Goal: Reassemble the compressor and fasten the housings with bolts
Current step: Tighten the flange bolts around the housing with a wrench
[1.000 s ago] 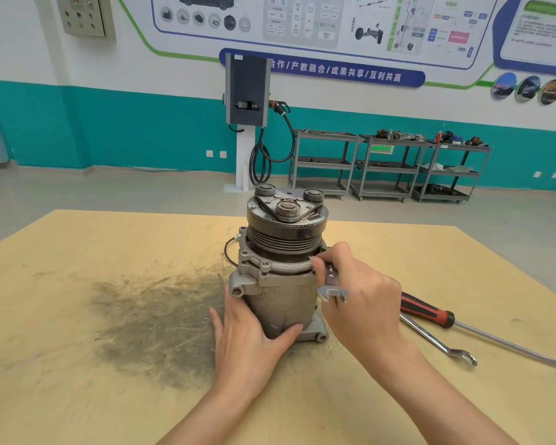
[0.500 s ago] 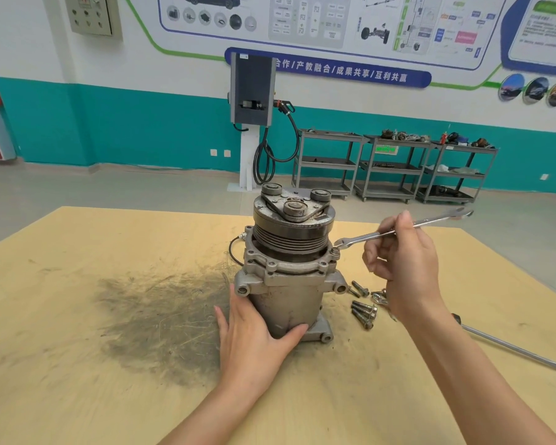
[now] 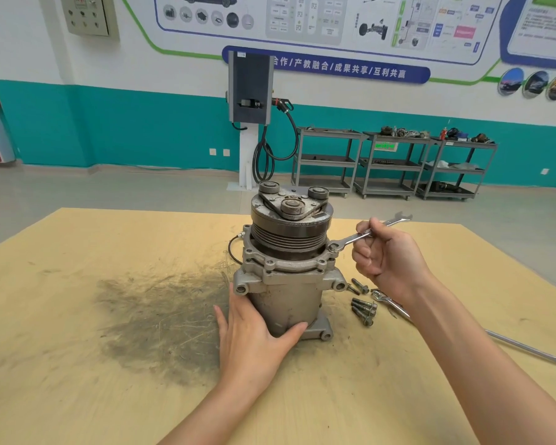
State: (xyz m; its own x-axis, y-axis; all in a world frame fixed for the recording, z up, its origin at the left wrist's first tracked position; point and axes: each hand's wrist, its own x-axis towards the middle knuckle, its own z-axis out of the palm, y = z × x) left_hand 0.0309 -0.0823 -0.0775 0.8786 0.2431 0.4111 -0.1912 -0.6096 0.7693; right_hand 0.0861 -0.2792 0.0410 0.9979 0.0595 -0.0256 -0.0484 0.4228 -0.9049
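Centrally, at mid-frame, a grey cast-metal compressor with a dark grooved pulley on top [image 3: 286,271] stands upright on a tan wooden tabletop with a dark smudged stain [image 3: 109,316]. The left hand [image 3: 254,342], entering from the lower middle of the frame, presses its palm and spread fingers against the lower front of the cylindrical housing, thumb at right along the base; the fingers lie nearly straight against the metal rather than curled round it. The right hand [image 3: 385,258], at right of centre, is curled round the shank of a slim silver combination wrench [image 3: 366,234], gripping it at about mid-length. The wrench slopes down to the left from the grip: its ring end sits over a bolt head on the flange at the upper right of the housing, just below the pulley, while its open-jaw end projects up and to the right beyond the knuckles. The compressor thus lies immediately left of and slightly below the gripping hand, linked to it by the wrench alone. On the tabletop just right of the compressor's base, beneath the right wrist, lies a small cluster of dark flanged bolts [image 3: 361,308]. Beside them a second silver wrench [image 3: 389,301] is partly hidden by the right forearm, and a long steel shaft [image 3: 527,348] runs toward the right edge of the frame.
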